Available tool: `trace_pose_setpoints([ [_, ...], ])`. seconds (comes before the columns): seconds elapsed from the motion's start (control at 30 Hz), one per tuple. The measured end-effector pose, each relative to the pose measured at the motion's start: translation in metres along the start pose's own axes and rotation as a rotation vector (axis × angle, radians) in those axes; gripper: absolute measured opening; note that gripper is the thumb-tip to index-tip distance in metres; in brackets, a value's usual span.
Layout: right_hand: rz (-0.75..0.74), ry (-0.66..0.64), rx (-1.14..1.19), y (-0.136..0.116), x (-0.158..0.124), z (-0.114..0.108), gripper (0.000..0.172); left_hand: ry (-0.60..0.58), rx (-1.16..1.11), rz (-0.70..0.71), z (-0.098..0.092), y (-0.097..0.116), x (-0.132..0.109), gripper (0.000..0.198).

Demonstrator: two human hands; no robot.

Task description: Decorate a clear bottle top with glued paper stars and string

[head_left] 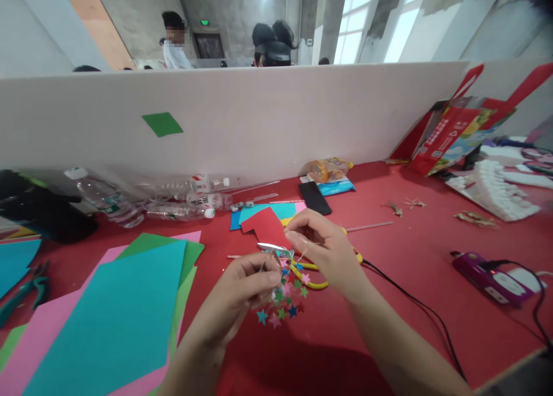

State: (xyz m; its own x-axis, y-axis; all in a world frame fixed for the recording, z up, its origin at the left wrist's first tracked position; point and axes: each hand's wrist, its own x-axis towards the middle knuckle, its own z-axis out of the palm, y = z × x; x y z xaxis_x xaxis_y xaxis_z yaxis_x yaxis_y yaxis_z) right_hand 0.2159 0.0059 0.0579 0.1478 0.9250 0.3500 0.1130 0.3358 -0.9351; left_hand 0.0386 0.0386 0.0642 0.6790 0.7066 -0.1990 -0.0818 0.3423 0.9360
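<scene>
Fingers pinched, my left hand (246, 284) holds what looks like a thin pale thread at the middle of the table. Small paper stars (286, 289) in blue, pink, green and red cluster just below and beside its fingertips; whether they hang or lie on the table I cannot tell. My right hand (326, 249) is closed too, thumb against fingers, with a fine pale strand at its tips. Behind the hands lie scissors with yellow handles (318, 285), partly covered by the right hand. A cut piece of red paper (268, 226) rests beyond them on blue sheets.
Coloured paper sheets (116, 309) and teal-handled pliers (38, 289) lie left. Plastic bottles (106, 200) line the white partition (242, 120). A black phone (315, 197) is beyond my right hand. At right are a purple power bank (486, 278) with cables and a red bag (453, 134).
</scene>
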Motion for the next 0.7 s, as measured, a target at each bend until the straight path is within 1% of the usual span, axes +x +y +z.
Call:
trace_pose_setpoints([
  [0.1, 0.048, -0.041, 0.249, 0.000, 0.000, -0.013, 0.003, 0.104, -0.032, 0.062, -0.004, 0.010, 0.000, 0.025],
  [0.17, 0.023, -0.076, 0.329, -0.002, 0.001, -0.023, 0.004, 0.156, -0.117, 0.122, -0.011, 0.017, -0.001, 0.026],
  [0.23, 0.014, -0.130, 0.280, -0.005, 0.003, -0.032, 0.004, 0.178, -0.199, 0.185, -0.019, 0.021, -0.002, 0.024],
  [0.27, 0.021, -0.144, 0.203, -0.007, 0.004, -0.035, 0.005, 0.180, -0.200, 0.226, -0.023, 0.021, -0.003, 0.022],
  [0.3, 0.029, -0.144, 0.099, -0.009, 0.006, -0.038, 0.005, 0.187, -0.152, 0.268, -0.026, 0.020, -0.003, 0.021],
  [0.33, 0.033, -0.126, -0.016, -0.010, 0.007, -0.040, 0.006, 0.213, -0.069, 0.327, -0.029, 0.019, -0.004, 0.021],
  [0.37, 0.032, -0.098, -0.127, -0.010, 0.008, -0.042, 0.006, 0.264, 0.053, 0.395, -0.031, 0.017, -0.004, 0.023],
  [0.43, 0.021, -0.041, -0.267, -0.008, 0.010, -0.045, 0.008, 0.428, 0.357, 0.542, -0.032, 0.014, -0.003, 0.028],
  [0.5, 0.021, -0.001, -0.273, -0.003, 0.011, -0.048, 0.009, 0.608, 0.630, 0.681, -0.031, 0.012, -0.002, 0.032],
  [0.53, 0.033, 0.026, -0.250, -0.001, 0.011, -0.050, 0.009, 0.681, 0.723, 0.734, -0.030, 0.012, -0.002, 0.033],
  [0.57, 0.048, 0.063, -0.220, 0.001, 0.012, -0.052, 0.009, 0.740, 0.780, 0.770, -0.030, 0.012, -0.001, 0.033],
  [0.6, 0.056, 0.111, -0.188, 0.003, 0.012, -0.053, 0.009, 0.786, 0.791, 0.783, -0.031, 0.012, -0.001, 0.034],
  [0.63, 0.058, 0.163, -0.152, 0.005, 0.012, -0.055, 0.009, 0.816, 0.757, 0.767, -0.033, 0.012, -0.002, 0.034],
  [0.7, 0.045, 0.256, -0.043, 0.007, 0.014, -0.057, 0.008, 0.806, 0.576, 0.662, -0.038, 0.013, -0.002, 0.033],
])
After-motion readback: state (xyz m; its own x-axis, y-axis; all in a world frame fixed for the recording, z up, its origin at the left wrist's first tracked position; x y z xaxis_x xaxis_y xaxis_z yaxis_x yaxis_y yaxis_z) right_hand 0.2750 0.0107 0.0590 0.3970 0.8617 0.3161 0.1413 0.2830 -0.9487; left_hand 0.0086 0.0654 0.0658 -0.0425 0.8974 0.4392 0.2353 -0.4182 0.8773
